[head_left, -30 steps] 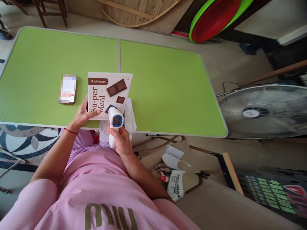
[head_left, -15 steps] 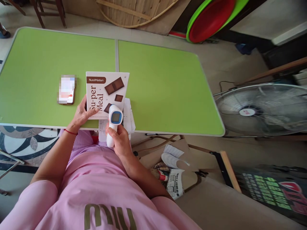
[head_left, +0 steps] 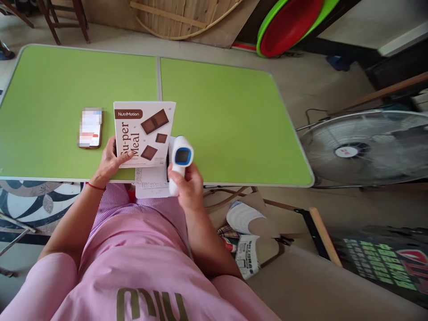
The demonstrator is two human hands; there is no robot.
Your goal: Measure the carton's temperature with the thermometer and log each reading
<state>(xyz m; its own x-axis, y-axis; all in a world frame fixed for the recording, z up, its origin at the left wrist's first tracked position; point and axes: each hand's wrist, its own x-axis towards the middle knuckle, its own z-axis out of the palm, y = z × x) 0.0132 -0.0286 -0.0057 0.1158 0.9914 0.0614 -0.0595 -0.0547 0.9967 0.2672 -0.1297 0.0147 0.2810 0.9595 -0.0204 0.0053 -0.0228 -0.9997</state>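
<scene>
My left hand [head_left: 113, 158] grips the lower left of a white box [head_left: 147, 129] printed "NutriMotion Su-per Meal" with brown chocolate pieces, thumb across its front. The box faces up toward me above the table's near edge. In my right hand [head_left: 190, 187] is a white infrared thermometer [head_left: 180, 162] with a blue-rimmed dark screen, held by its handle just right of the box. Printed and handwritten papers [head_left: 152, 183] lie under the box, reaching past the table edge. A phone [head_left: 90, 128] with a lit, blurred screen rests to the left.
The green folding table [head_left: 217, 120] spans the view, with a seam across its middle. A large fan [head_left: 354, 151] stands to the right. Loose papers [head_left: 247, 218] lie on a chair below right. Red and green basins [head_left: 290, 26] lean at the back.
My right hand has moved the thermometer to the right, from in front of the box's lower corner to beside it. The box stays in my left hand, shifted slightly left in view.
</scene>
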